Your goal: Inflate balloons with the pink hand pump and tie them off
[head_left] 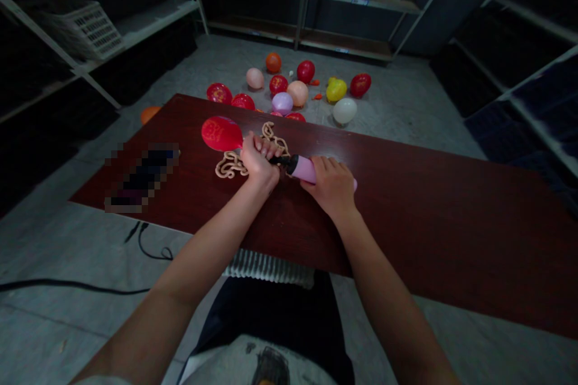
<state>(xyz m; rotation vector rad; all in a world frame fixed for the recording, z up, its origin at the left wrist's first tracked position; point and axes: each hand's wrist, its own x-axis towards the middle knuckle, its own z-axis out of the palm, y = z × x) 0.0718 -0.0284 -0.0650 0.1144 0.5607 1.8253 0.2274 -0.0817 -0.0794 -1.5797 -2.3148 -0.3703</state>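
Observation:
A partly filled red balloon (221, 134) with a printed pattern points left from my left hand (261, 156). The fingers of that hand are closed round the balloon's neck, where it meets the black nozzle of a pink hand pump (303, 169). My right hand (333, 185) is wrapped round the pump's pink body, whose end shows past my fingers on the right. Under and beside my left hand lies a tan, rope-like cord (230, 165) in loose loops on the dark red-brown table (433, 210).
Several blown-up balloons, among them a yellow one (336, 90) and a white one (344, 111), lie on the floor beyond the table. A pixelated dark object (144, 177) rests at the table's left. Metal shelves (361, 0) stand behind; a black cable (72, 286) crosses the floor.

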